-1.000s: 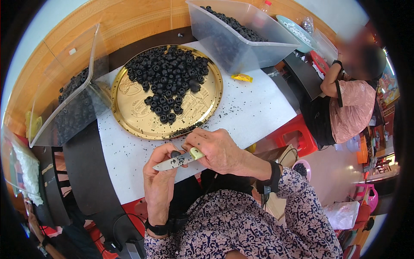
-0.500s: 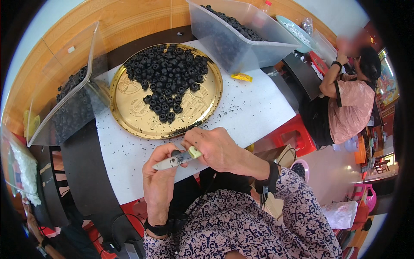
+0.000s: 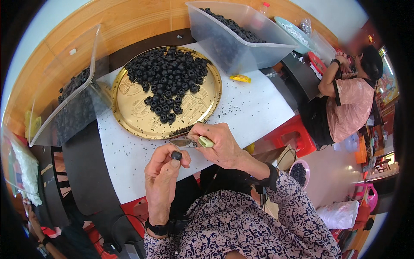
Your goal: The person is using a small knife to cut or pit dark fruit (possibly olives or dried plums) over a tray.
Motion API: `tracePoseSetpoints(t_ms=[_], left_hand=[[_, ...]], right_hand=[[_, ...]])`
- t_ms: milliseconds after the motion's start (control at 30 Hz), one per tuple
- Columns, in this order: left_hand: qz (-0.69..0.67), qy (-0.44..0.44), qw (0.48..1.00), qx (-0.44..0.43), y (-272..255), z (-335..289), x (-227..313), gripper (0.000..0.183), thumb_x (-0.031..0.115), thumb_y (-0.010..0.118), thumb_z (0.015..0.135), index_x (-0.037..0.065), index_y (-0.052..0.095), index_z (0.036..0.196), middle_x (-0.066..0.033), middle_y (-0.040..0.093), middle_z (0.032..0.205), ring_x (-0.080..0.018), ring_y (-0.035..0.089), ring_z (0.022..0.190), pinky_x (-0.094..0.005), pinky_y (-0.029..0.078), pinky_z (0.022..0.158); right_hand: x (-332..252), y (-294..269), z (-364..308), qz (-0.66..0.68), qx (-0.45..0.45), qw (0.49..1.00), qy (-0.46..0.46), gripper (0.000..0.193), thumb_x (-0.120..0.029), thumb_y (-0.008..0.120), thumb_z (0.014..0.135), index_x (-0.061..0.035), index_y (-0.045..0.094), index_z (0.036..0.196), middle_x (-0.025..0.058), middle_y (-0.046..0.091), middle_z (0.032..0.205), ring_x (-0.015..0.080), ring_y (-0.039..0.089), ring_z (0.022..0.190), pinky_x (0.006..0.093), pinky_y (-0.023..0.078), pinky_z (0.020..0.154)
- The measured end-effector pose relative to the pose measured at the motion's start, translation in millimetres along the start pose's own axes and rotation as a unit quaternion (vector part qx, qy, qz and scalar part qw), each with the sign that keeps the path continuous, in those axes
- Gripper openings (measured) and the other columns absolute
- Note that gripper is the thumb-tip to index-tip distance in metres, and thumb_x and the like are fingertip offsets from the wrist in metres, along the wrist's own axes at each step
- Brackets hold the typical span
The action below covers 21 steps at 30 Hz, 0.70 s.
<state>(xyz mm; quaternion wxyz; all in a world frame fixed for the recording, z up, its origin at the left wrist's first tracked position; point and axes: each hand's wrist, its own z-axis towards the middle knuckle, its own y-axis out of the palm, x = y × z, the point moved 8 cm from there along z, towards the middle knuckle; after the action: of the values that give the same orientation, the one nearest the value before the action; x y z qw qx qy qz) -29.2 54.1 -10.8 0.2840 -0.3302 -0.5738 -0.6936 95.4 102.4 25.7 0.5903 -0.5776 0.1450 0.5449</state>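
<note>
Table (image 3: 241, 112): white top, dark border strip along left and far edges, peppered with small black crumbs. Round gold tray (image 3: 138, 113) sits mid-table, toward the far edge, heaped with black ring-shaped pieces (image 3: 166, 80) on its far half; near half bare. Clear plastic bin (image 3: 235, 36) of the same black pieces at far right corner, just beside the tray. Second clear bin (image 3: 71, 103) tilted at the left edge, overhanging the border. Small yellow wrapper (image 3: 240, 78) lies between right bin and tray.
</note>
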Motion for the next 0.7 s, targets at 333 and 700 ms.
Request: tracePoseSetpoints(t_ms=[333,700], left_hand=[[0.004,-0.03,0.994,0.101,-7.7,-2.9,-3.2,0.021,0.012,0.057,0.087,-0.004,0.052,0.098,-0.0106,0.056,0.088,-0.019,0.055,0.081,-0.0317,0.045,0.076],[-0.016,-0.033,0.999,0.04,-8.4,-3.2,-5.3,0.026,0.002,0.055,0.083,-0.007,0.054,0.107,-0.006,0.056,0.093,-0.014,0.056,0.083,-0.0276,0.044,0.079]], right_hand=[[-13.4,13.1,-6.0,-0.122,-0.011,0.988,-0.097,0.019,-0.01,0.069,0.072,-0.0045,0.057,0.085,0.0067,0.059,0.077,0.0259,0.062,0.065,0.0323,0.05,0.053],[-14.8,18.7,-5.9,-0.162,-0.054,0.981,-0.094,0.021,-0.011,0.066,0.074,-0.0058,0.052,0.089,0.0059,0.056,0.079,0.0251,0.062,0.069,0.0346,0.05,0.053]])
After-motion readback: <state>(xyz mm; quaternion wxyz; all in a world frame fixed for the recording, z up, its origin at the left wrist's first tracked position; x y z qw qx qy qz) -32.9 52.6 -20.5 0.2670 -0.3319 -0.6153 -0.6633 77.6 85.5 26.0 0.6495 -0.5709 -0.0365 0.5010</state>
